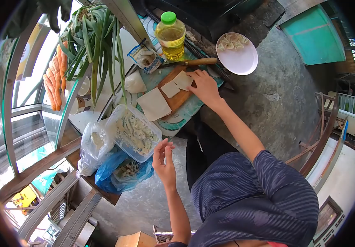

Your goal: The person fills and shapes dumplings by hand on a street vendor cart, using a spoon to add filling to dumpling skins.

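On the tabletop (175, 123), a board (180, 101) lay right of a tub (144, 156). The left grip (165, 164) hung loosely curled just beside the tub; the right grip (205, 87), thumb and fingers parted, touched a pale square (182, 81) on the board, arranging it, I judged; next called for lightness.

Dark striped shirt (251, 193), black trousers (211, 138)

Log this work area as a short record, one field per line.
Right hand: touching a small pale sheet
Left hand: raised near the clear container, nothing visibly held
Pale mixture: inside the clear container
Wooden board: under the small pale sheet
Knife: wooden-handled, lying down
White plate: holds folded pale pieces
Bottle: green-capped
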### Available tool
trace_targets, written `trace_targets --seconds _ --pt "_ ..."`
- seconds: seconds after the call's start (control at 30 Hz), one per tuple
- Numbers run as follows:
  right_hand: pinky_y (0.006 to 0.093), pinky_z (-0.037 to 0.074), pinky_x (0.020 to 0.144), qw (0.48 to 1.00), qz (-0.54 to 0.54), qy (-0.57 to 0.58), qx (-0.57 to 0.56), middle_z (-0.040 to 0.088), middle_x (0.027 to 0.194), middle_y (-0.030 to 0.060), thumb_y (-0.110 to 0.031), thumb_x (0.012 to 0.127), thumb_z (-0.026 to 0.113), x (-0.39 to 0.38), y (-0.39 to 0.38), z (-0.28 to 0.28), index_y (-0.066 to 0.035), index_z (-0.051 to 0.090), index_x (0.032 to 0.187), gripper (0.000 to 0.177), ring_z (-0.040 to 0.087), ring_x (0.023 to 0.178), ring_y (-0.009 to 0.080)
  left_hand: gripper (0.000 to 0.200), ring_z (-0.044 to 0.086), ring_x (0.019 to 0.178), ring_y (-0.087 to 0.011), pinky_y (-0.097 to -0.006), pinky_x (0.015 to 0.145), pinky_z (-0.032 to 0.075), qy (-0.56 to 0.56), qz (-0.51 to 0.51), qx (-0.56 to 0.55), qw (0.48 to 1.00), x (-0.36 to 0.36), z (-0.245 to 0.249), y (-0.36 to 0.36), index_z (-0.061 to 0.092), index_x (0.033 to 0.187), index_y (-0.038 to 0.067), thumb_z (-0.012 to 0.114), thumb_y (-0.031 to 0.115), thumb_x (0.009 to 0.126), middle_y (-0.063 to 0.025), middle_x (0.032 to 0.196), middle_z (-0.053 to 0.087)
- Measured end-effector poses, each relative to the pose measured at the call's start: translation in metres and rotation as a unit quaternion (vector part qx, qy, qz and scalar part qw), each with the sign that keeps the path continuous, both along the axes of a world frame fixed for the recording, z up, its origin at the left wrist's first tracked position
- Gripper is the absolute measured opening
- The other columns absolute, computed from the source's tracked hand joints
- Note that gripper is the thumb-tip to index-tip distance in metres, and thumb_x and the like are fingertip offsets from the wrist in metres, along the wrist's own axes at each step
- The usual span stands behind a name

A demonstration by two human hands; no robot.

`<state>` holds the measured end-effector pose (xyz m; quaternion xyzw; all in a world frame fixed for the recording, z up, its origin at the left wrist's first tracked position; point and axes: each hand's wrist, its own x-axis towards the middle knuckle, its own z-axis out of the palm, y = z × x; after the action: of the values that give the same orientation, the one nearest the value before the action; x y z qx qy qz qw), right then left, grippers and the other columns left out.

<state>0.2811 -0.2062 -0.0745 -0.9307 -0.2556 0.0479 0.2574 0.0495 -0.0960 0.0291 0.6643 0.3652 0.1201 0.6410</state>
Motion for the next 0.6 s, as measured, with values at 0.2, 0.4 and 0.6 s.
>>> trace_targets --seconds 0.2,0.4,0.6 --pt "0.0357 0.05 0.072 0.997 -0.058 0.003 0.043 0.061 0.086 0.0044 -0.017 0.072 0.07 -0.001 0.005 -0.004 -0.011 0.063 0.097 0.027 0.058 0.086 0.0241 0.021 0.062 0.082 -0.014 -0.0262 0.073 0.048 -0.003 0.001 0.001 1.0 -0.013 -0.003 0.009 0.059 0.112 0.0 0.053 0.01 0.094 -0.007 0.095 0.065" --pt "0.0358 0.05 0.07 0.994 -0.083 0.015 0.068 0.064 0.075 0.0038 -0.017 0.075 0.067 0.003 0.011 -0.005 -0.01 0.066 0.083 0.01 0.06 0.078 0.0226 0.021 0.062 0.082 -0.0142 -0.0264 0.074 0.048 -0.005 -0.018 0.001 1.0 -0.007 -0.003 0.011 0.059 0.111 0.0 0.053 0.011 0.095 -0.0073 0.094 0.065" --pt "0.0364 0.049 0.07 0.936 -0.266 -0.155 0.172 0.066 0.084 0.0066 -0.02 0.081 0.064 0.022 -0.037 0.044 -0.012 0.069 0.091 0.013 0.06 0.081 0.0255 0.021 0.063 0.083 -0.0144 -0.027 0.075 0.049 0.009 -0.048 0.025 0.999 0.007 0.004 0.011 0.059 0.111 -0.001 0.054 0.012 0.095 -0.0078 0.094 0.065"
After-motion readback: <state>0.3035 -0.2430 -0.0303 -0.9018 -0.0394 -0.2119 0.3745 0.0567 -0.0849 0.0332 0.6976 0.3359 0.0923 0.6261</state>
